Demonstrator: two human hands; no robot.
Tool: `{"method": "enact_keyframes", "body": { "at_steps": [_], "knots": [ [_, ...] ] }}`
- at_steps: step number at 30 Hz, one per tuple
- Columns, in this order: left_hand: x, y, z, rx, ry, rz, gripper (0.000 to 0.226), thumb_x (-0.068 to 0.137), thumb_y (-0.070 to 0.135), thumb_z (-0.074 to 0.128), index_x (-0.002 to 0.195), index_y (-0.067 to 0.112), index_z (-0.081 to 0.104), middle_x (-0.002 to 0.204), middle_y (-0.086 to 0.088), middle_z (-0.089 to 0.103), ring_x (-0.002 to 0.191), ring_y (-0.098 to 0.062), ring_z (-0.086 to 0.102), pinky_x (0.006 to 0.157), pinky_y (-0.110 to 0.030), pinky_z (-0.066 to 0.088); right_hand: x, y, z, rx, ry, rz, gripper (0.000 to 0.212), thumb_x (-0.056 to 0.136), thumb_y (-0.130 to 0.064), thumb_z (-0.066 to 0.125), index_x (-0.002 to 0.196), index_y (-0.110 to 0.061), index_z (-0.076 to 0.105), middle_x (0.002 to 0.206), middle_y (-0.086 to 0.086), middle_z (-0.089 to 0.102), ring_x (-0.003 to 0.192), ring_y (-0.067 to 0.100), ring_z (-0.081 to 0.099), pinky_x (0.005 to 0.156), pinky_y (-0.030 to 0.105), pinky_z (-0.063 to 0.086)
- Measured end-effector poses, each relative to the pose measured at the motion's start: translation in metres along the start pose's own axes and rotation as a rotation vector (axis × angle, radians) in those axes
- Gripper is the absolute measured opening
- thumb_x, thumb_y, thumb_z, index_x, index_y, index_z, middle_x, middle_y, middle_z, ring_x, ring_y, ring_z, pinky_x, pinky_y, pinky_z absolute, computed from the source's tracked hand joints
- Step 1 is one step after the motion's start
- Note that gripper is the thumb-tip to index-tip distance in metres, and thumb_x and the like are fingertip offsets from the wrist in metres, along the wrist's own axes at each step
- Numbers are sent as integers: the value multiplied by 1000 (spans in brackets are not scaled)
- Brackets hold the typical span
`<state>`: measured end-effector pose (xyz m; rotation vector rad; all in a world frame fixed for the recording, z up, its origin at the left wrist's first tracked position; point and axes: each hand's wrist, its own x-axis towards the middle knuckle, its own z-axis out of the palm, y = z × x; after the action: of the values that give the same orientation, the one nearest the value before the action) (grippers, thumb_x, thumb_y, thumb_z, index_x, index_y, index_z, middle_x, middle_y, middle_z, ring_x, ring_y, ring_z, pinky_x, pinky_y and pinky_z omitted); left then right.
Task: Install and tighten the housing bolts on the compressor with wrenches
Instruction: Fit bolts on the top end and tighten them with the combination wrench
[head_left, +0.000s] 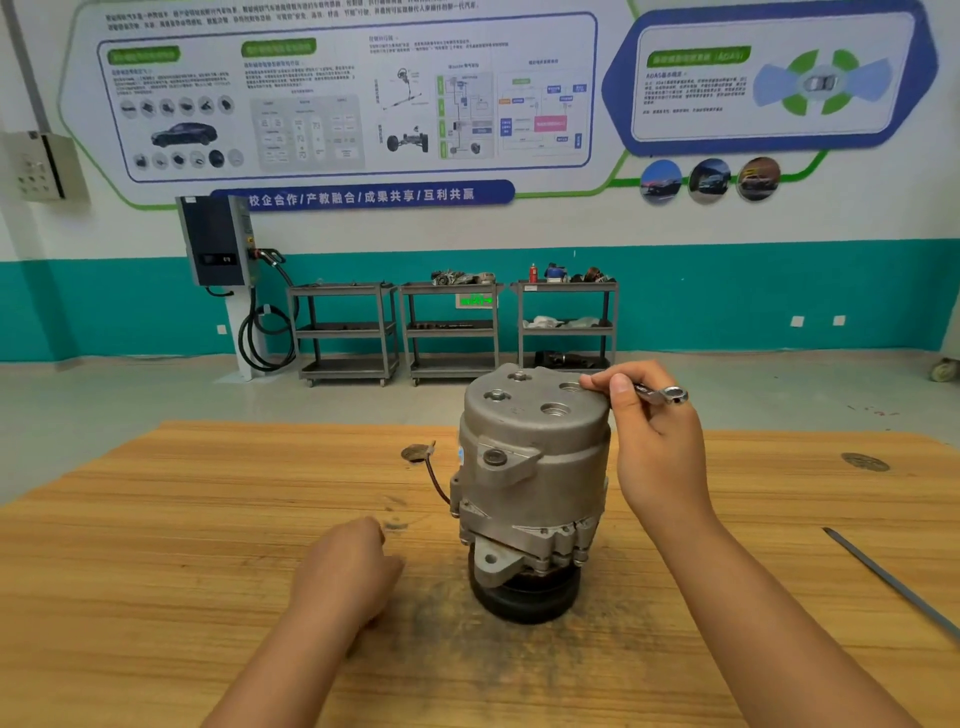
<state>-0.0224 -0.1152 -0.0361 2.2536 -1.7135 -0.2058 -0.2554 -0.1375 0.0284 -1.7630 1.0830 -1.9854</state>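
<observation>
A grey metal compressor (530, 467) stands upright on its black pulley in the middle of the wooden table (156, 545). Its flat top shows several round ports and bolt holes. My right hand (654, 447) is at the compressor's upper right edge and pinches a small silver wrench (665, 395), whose ring end sticks out to the right. My left hand (348, 561) rests on the table to the left of the compressor, fingers curled under, and nothing shows in it. A thin wire with a round connector (415, 453) hangs off the compressor's left side.
A long thin metal file (893, 582) lies on the table at the right edge. A dark greasy smear marks the wood around the compressor's base. Beyond the table, three metal shelf carts (452, 332) and a wall charger (218, 241) stand against the far wall.
</observation>
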Motion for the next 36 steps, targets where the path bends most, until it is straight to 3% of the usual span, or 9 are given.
{"method": "enact_keyframes", "body": {
  "at_steps": [3, 8, 14, 16, 18, 22, 27, 32, 36],
  "knots": [
    [-3, -12, 9, 154, -54, -14, 18, 90, 27, 56, 105, 19, 61, 109, -1, 66, 101, -21, 61, 84, -30, 53, 1, 2, -1, 99, 13, 59, 26, 100, -14, 42, 84, -23, 60, 89, -4, 70, 97, 13, 65, 91, 37, 51],
    [-2, -8, 4, 58, 13, 11, 9, 92, 25, 58, 95, 21, 65, 90, 2, 69, 88, -17, 65, 77, -28, 54, 1, 2, -2, 197, 8, 56, 27, 102, -14, 37, 88, -12, 60, 87, -8, 72, 93, 9, 69, 88, 31, 53],
    [-18, 44, -78, -597, 587, 253, 7, 89, 28, 65, 94, 31, 66, 73, 24, 57, 66, 6, 56, 52, -9, 37, 1, 4, -2, 200, 11, 55, 29, 101, -12, 35, 87, -14, 60, 88, -9, 72, 92, 7, 68, 86, 27, 53],
    [-25, 67, -104, -827, 639, 411, 15, 87, 28, 67, 83, 41, 61, 72, 23, 65, 75, 14, 59, 57, -7, 43, 1, 4, -2, 212, 10, 55, 29, 101, -11, 35, 87, -14, 60, 87, -9, 72, 92, 8, 68, 86, 29, 52],
    [-28, 90, -118, -966, 533, 509, 18, 85, 26, 70, 79, 41, 62, 78, 26, 68, 78, 15, 60, 67, -11, 49, 1, 3, -2, 220, 10, 59, 28, 101, -11, 35, 87, -12, 60, 88, -8, 72, 92, 8, 68, 86, 30, 52],
    [-24, 127, -118, -851, 382, 518, 13, 80, 25, 77, 76, 31, 66, 80, 12, 70, 77, -3, 66, 75, -24, 55, 2, 5, -3, 219, 13, 61, 29, 102, -11, 35, 87, -13, 61, 88, -6, 73, 93, 9, 68, 87, 32, 51],
    [-14, 149, -109, -657, 347, 497, 23, 81, 24, 77, 70, 32, 58, 75, 19, 57, 70, 5, 51, 57, -6, 37, 2, 4, -1, 219, 19, 68, 30, 102, -12, 35, 87, -12, 61, 88, -5, 72, 92, 8, 68, 87, 31, 52],
    [-9, 156, -102, -566, 331, 499, 22, 83, 21, 76, 72, 28, 58, 76, 14, 56, 73, -2, 52, 53, -5, 35, 4, 2, -3, 187, 4, 80, 31, 102, -15, 35, 86, -11, 62, 87, -1, 71, 92, 10, 68, 88, 35, 52],
    [-5, 159, -98, -480, 323, 469, 25, 84, 21, 74, 68, 29, 56, 76, 14, 52, 81, -7, 51, 69, -19, 40, 3, 0, -2, 195, 24, 79, 31, 101, -15, 36, 84, -11, 61, 84, -2, 71, 91, 11, 69, 87, 35, 52]
  ]
}}
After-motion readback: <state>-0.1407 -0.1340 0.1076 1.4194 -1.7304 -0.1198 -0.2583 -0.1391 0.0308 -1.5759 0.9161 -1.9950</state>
